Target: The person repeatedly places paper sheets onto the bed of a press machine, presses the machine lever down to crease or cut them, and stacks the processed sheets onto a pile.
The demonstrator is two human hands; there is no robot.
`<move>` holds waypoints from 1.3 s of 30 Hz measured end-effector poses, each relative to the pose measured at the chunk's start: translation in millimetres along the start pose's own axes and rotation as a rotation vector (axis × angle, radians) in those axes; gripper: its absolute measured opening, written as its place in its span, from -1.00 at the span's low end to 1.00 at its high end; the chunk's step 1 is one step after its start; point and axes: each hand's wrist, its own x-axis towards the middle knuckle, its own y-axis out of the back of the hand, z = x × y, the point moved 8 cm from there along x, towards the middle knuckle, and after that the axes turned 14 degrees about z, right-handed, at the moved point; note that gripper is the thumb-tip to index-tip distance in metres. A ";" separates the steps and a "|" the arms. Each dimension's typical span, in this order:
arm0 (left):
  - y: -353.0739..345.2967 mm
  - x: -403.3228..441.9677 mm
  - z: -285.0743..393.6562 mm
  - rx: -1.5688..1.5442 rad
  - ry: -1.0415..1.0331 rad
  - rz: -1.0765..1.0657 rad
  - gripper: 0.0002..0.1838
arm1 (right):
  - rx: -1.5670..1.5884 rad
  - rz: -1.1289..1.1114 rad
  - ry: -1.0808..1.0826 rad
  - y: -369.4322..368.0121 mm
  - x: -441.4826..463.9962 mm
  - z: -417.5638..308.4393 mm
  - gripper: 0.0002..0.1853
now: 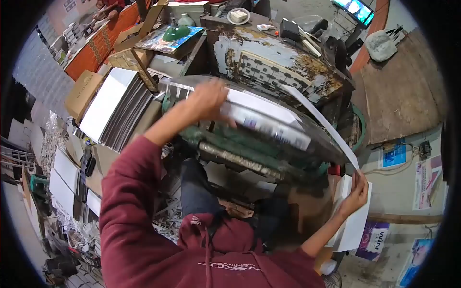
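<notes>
My left hand is stretched out over the tilted plate of a green machine, at the near end of a white sheet lying there. Motion blurs its fingers, so I cannot make out whether they grip the sheet. Out to the right, my right hand pinches the lower end of a white card. Seen nearly edge-on, that card slants up toward the machine's worn upright bed. Just below the right hand is a stack of white sheets.
Left of the machine stands a tall stack of white sheets beside a cardboard box. Paper scraps litter the floor at left. A brown board lies at right, and a lit screen is at the top.
</notes>
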 end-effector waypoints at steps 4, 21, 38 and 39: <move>22.1 40.2 -53.8 0.350 -0.349 0.362 -0.73 | 0.000 0.136 0.076 55.6 2.6 -20.8 -0.63; 21.1 -383.0 -323.5 0.634 1.007 0.235 -0.33 | 0.030 0.417 0.142 118.0 -22.7 -49.0 -0.60; -37.3 -263.3 -86.4 -0.118 0.596 0.366 -0.37 | -0.825 0.289 0.192 215.6 39.7 -128.8 -0.64; -52.0 -260.0 -40.4 -0.257 0.556 0.338 -0.34 | -0.845 0.339 0.247 229.1 42.4 -129.8 -0.65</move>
